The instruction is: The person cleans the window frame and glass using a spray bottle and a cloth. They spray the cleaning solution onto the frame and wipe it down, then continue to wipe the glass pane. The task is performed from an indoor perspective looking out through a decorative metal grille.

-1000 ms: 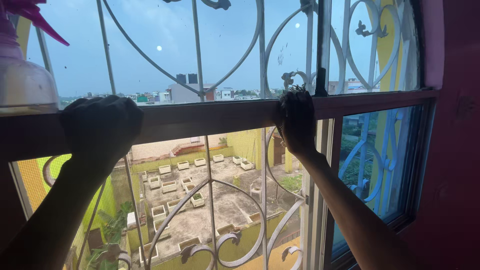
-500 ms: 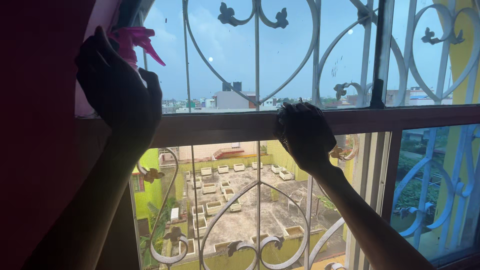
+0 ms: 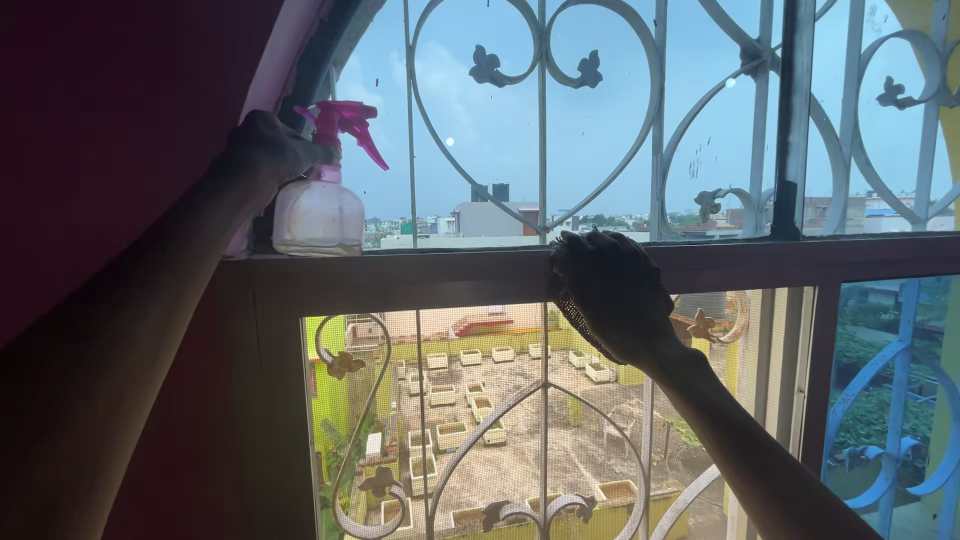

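On the window bar, the right hand presses a mesh scrubber; the left hand is wrapped around the pink-topped spray bottle.

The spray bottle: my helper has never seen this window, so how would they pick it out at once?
Find the brown horizontal window rail crossing the middle of the window. Follow it to its left end, beside the dark red wall, where the left hand reaches the spray bottle. It is the only clear rounded bottle with a pink trigger head; the right hand grips the rail farther right.
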